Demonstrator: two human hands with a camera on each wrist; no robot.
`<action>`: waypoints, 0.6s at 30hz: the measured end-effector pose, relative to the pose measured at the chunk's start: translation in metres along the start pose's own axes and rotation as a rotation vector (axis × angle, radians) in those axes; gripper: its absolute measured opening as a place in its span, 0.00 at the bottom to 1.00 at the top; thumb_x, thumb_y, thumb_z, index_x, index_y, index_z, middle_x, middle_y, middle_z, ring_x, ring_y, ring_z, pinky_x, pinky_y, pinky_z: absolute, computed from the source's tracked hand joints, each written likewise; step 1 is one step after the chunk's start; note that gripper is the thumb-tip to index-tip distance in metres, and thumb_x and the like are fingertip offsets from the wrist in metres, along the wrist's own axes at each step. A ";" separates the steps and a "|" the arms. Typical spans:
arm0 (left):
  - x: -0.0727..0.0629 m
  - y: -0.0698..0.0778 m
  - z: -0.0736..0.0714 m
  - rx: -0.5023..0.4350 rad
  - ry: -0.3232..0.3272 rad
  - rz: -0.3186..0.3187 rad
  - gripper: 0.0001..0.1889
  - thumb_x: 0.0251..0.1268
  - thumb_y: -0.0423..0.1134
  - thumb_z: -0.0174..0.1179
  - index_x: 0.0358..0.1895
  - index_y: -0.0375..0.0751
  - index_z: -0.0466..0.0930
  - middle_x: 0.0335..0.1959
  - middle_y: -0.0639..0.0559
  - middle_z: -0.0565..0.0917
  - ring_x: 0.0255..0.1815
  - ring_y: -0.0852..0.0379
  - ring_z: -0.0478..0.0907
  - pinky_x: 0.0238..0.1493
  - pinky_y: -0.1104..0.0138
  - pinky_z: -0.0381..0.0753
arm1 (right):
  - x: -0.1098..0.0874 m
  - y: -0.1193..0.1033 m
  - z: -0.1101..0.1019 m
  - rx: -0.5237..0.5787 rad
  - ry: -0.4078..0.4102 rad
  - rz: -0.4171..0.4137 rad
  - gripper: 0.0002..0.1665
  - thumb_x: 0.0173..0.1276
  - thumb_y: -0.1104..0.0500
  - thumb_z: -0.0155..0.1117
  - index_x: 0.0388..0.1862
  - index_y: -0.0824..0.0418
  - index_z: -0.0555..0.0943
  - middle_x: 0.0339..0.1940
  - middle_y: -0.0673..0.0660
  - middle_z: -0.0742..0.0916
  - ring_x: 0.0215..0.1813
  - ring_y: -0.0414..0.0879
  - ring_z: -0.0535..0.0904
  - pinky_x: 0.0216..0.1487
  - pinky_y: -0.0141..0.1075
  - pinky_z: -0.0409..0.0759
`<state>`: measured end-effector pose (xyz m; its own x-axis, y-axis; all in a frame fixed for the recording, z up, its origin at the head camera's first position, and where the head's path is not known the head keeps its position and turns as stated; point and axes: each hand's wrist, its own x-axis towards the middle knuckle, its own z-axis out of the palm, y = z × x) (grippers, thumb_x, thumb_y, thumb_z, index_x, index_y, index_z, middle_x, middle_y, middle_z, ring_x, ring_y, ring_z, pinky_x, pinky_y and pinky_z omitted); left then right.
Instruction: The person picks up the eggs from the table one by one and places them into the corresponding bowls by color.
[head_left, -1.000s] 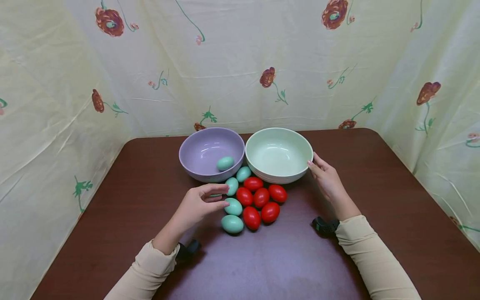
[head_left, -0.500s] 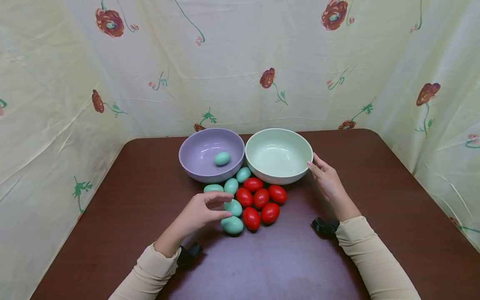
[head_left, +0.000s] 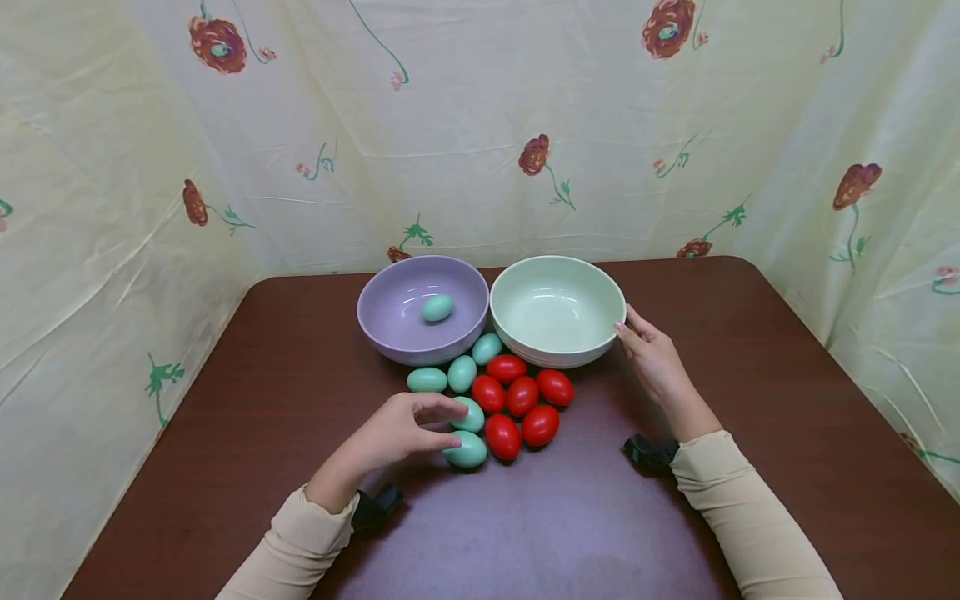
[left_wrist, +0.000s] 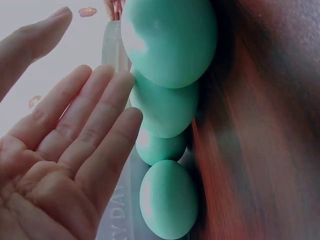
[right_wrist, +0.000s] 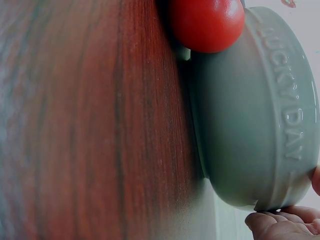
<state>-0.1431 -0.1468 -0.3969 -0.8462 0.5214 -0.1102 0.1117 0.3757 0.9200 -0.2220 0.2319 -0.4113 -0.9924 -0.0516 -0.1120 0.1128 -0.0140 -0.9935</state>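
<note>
My left hand (head_left: 401, 429) is over the left side of the loose eggs, thumb and fingers parted around nothing. Its fingertips overlap a turquoise egg (head_left: 472, 412), and its thumb tip is over the nearest turquoise egg (head_left: 468, 451). In the left wrist view the straight fingers (left_wrist: 95, 120) lie beside a row of turquoise eggs (left_wrist: 169, 200). My right hand (head_left: 656, 362) holds the pale green bowl (head_left: 558, 354) at its right side, thumb at the rim; the right wrist view shows fingers (right_wrist: 285, 225) against its wall. One turquoise egg (head_left: 437, 307) lies inside the purple bowl (head_left: 375, 333).
Several red eggs (head_left: 522, 396) lie clustered right of the turquoise ones, before the pale green bowl. Both bowls stand side by side near the far edge of the brown table (head_left: 315, 333). A flowered curtain (head_left: 450, 125) hangs behind.
My left hand has come down toward the nearer turquoise eggs, uncovering those by the purple bowl. The egg inside that bowl has rolled back and left. My right hand stays at the pale green bowl.
</note>
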 end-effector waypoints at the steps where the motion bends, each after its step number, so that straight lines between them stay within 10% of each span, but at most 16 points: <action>1: 0.000 0.000 0.000 0.006 -0.007 0.001 0.21 0.58 0.40 0.71 0.55 0.36 0.84 0.53 0.43 0.87 0.62 0.45 0.80 0.64 0.51 0.77 | 0.000 0.000 0.000 0.001 0.001 0.001 0.40 0.80 0.55 0.47 0.81 0.61 0.41 0.83 0.56 0.46 0.83 0.48 0.42 0.81 0.44 0.45; 18: -0.001 -0.003 -0.001 0.093 -0.046 0.010 0.19 0.57 0.43 0.72 0.51 0.40 0.86 0.48 0.46 0.89 0.52 0.50 0.83 0.53 0.67 0.81 | 0.000 -0.001 0.001 -0.006 0.014 0.016 0.39 0.80 0.55 0.47 0.81 0.59 0.42 0.83 0.56 0.48 0.82 0.46 0.44 0.81 0.44 0.44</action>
<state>-0.1433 -0.1493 -0.3986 -0.8203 0.5592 -0.1200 0.1697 0.4384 0.8826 -0.2220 0.2312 -0.4100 -0.9910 -0.0379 -0.1286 0.1289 -0.0072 -0.9916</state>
